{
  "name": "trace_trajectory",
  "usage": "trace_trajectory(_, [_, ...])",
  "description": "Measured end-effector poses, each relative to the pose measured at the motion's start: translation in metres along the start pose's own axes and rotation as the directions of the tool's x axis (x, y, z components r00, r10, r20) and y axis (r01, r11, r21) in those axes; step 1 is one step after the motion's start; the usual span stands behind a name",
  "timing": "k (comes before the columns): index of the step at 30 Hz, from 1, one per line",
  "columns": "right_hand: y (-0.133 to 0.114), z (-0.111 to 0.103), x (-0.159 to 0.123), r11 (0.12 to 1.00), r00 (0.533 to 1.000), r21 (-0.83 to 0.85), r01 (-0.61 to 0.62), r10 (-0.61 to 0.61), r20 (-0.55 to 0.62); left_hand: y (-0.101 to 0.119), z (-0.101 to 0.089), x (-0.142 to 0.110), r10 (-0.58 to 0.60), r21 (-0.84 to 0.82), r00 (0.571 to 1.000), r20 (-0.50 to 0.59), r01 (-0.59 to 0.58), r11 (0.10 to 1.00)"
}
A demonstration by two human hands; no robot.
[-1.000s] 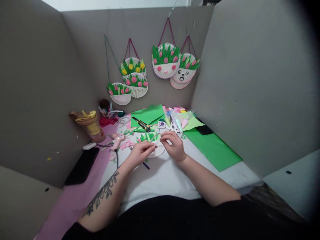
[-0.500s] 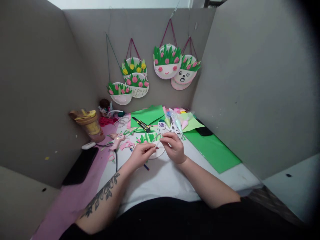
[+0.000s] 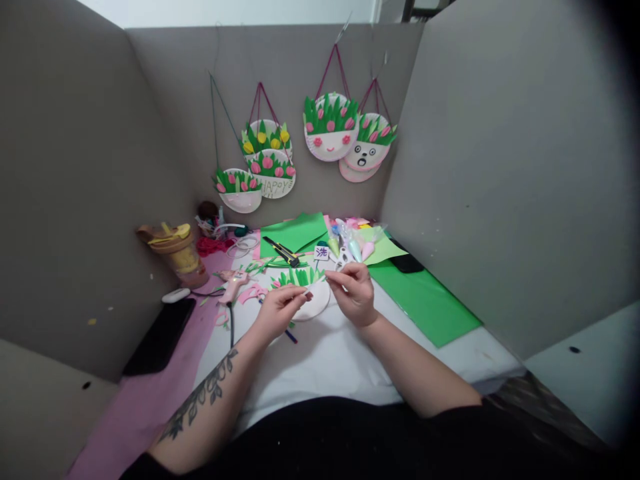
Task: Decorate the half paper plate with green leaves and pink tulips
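Both of your hands meet over the paper-plate craft (image 3: 311, 301) in the head view. Your left hand (image 3: 277, 312) has its fingers drawn together, pinching one end of a thin pale strip (image 3: 316, 281); your right hand (image 3: 356, 293) pinches the other end between thumb and forefinger, its remaining fingers curled. The strip runs between the two hands, just above the plate's green paper grass (image 3: 299, 277).

That plate lies on the white sheet covering the table (image 3: 325, 360), in front of you and near the middle. A blue pen (image 3: 291, 336) pokes out below your left hand. To the left, a pink glue gun (image 3: 233, 285) rests with its cord trailing toward you, and beyond it a black phone (image 3: 159, 337) lies on the pink paper (image 3: 135, 407). A yellow-lidded drink bottle (image 3: 179, 253) stands against the left partition. A utility knife (image 3: 281, 251) sits on a green sheet (image 3: 295, 232) behind the plate, and a larger green sheet (image 3: 425, 300) spreads to your right. Finished plate baskets (image 3: 333, 130) hang on the back partition.
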State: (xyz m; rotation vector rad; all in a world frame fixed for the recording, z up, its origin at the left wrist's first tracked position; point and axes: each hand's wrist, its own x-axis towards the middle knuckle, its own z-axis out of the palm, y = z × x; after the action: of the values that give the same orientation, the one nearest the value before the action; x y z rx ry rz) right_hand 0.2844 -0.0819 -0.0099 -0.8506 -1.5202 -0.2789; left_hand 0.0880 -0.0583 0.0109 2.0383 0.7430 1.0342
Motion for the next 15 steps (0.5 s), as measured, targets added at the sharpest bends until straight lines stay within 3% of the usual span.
trace_trajectory(12, [-0.0079, -0.0001, 0.0079, 0.996, 0.985, 0.022, 0.090, -0.092, 0.143, 0.0033, -0.0016, 0.0009, 0.046, 0.095, 0.998, -0.050, -0.041, 0.995])
trace_trajectory(15, [-0.0072, 0.0007, 0.0084, 0.997, 0.982, 0.039, 0.062, -0.067, 0.175, 0.0028, -0.0026, 0.0011, 0.031, 0.110, 0.998, -0.056, -0.025, 0.994])
